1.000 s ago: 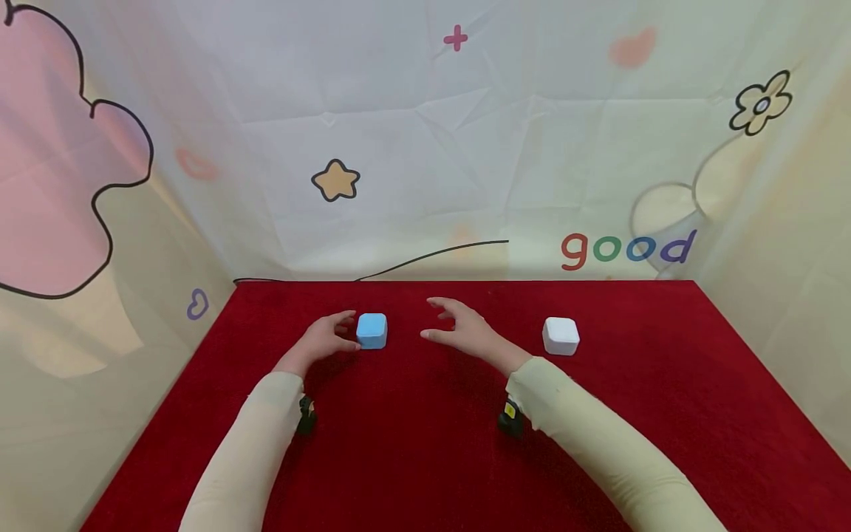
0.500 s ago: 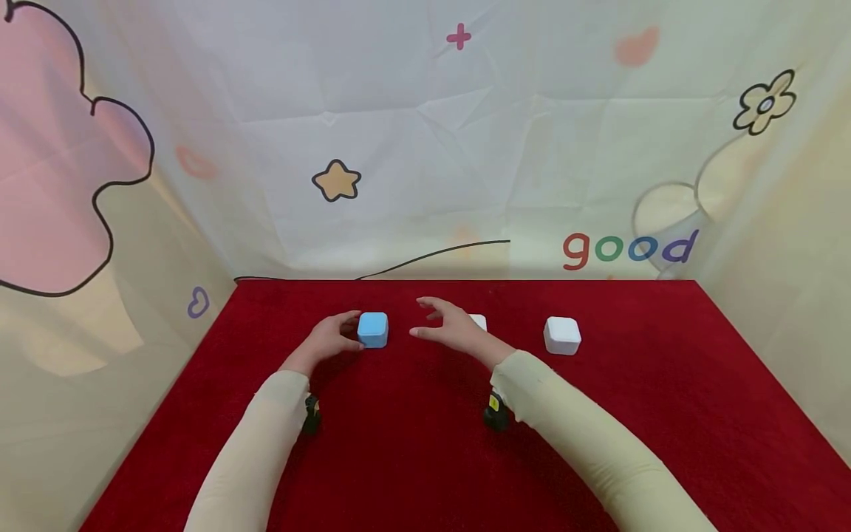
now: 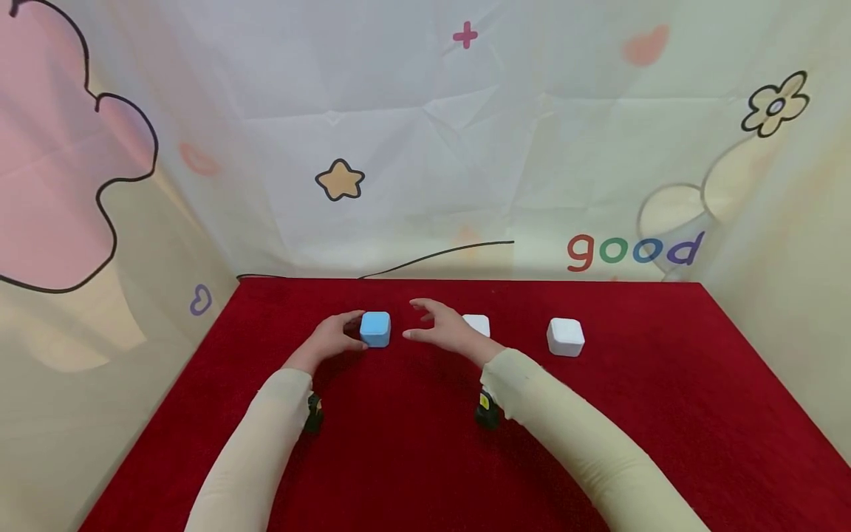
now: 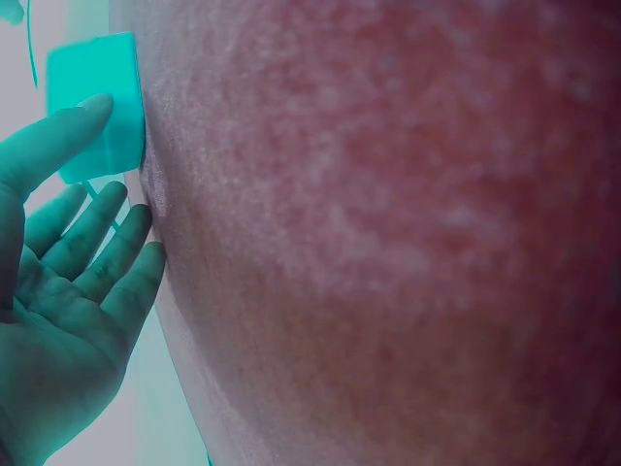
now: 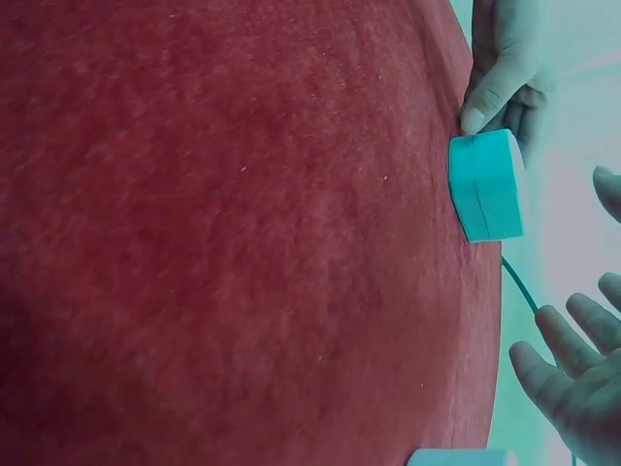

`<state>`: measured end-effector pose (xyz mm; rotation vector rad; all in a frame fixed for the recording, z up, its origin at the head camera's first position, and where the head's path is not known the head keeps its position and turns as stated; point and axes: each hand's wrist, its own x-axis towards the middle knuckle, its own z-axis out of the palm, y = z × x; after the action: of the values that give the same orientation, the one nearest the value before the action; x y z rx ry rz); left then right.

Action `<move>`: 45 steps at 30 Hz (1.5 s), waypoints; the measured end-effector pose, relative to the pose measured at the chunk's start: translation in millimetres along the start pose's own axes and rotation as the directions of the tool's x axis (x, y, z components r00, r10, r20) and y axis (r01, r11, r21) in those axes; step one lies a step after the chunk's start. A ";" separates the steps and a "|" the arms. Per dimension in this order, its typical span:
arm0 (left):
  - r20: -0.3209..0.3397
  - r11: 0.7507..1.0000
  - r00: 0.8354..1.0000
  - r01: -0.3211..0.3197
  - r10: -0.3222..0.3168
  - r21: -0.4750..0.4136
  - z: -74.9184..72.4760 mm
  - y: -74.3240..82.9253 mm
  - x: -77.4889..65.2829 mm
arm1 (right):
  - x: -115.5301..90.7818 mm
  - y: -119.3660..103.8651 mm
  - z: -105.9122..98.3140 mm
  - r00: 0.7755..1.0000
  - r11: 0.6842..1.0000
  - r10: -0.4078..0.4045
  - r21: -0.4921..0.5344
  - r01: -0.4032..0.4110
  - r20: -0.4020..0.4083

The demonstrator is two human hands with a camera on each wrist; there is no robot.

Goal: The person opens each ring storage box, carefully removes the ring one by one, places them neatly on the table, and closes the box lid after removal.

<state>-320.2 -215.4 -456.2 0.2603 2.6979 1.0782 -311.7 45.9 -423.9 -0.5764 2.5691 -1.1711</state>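
Note:
A light blue block with rounded edges (image 3: 375, 329) sits on a red-covered table (image 3: 412, 443). My left hand (image 3: 329, 338) is at its left side, thumb by the near corner and fingers toward the far side. In the left wrist view the thumb overlaps the block (image 4: 92, 68), while the other fingers (image 4: 102, 228) are loosely spread. To the block's right, across a small gap, my right hand (image 3: 444, 329) hovers with thumb and fingers apart, holding nothing. The right wrist view shows the block (image 5: 490, 184) between both hands.
One white block (image 3: 477, 324) is partly hidden behind my right hand. Farther right stands another white block (image 3: 566, 337). A printed cloth backdrop (image 3: 399, 133) rises behind the table and along its sides.
My right hand has moved left toward the blue block, uncovering part of the white block behind it. My left hand has edged slightly right, closer around the blue block.

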 end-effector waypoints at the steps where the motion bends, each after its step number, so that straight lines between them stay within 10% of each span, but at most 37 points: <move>1: 0.000 1.000 1.000 -0.003 0.003 0.004 0.2 0.1 0.3 | 1.1 -0.8 0.9 1.000 1.000 0.000 0.003 0.000 -0.003; 45: -0.008 0.998 1.000 -0.015 0.015 0.066 3.6 -2.7 1.5 | 28.8 -6.2 42.2 0.998 0.982 0.052 0.182 -0.045 -0.037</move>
<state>-320.9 -214.6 -460.8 0.2883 2.7470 0.9979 -319.4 1.2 -448.2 -0.4505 2.4599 -1.3951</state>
